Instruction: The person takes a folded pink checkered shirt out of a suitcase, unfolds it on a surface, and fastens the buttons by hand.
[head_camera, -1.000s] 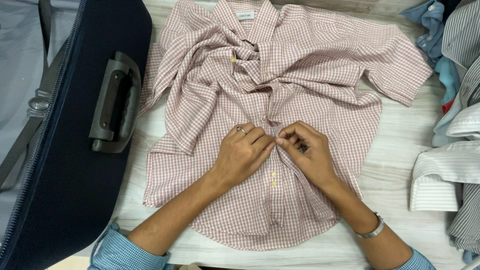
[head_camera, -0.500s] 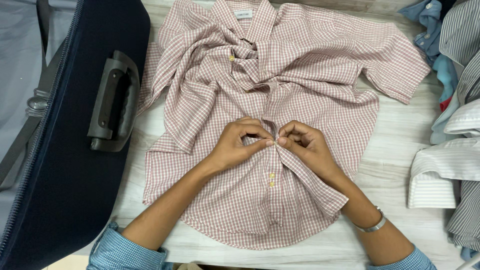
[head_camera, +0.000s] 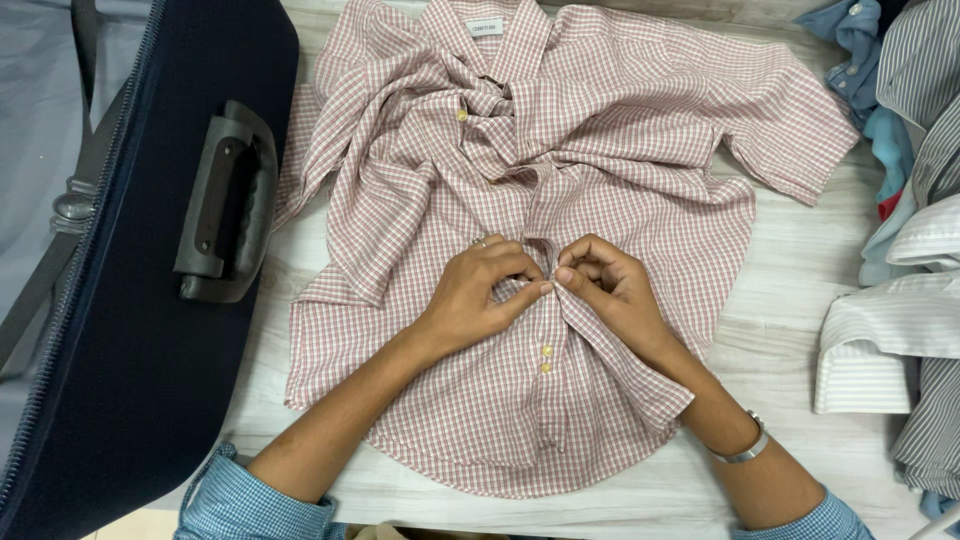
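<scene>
A red-and-white checked shirt (head_camera: 640, 130) lies face up and crumpled on a pale wood-grain surface (head_camera: 800, 270), collar at the top. My left hand (head_camera: 480, 295), with a ring on one finger, pinches the shirt's front placket at mid-chest. My right hand (head_camera: 610, 290) pinches the same spot from the other side, thumb tips almost touching. Just below my fingers, two pale buttons (head_camera: 546, 359) sit fastened on the placket. A metal bracelet (head_camera: 742, 452) circles my right wrist.
An open dark blue suitcase (head_camera: 130, 330) with a grey handle (head_camera: 222, 205) fills the left side. A heap of striped and blue shirts (head_camera: 915, 290) lies along the right edge.
Both hands have crept slightly up the placket and tightened their pinch on the fabric. The shirt's lower right hem has bunched and lifted a little.
</scene>
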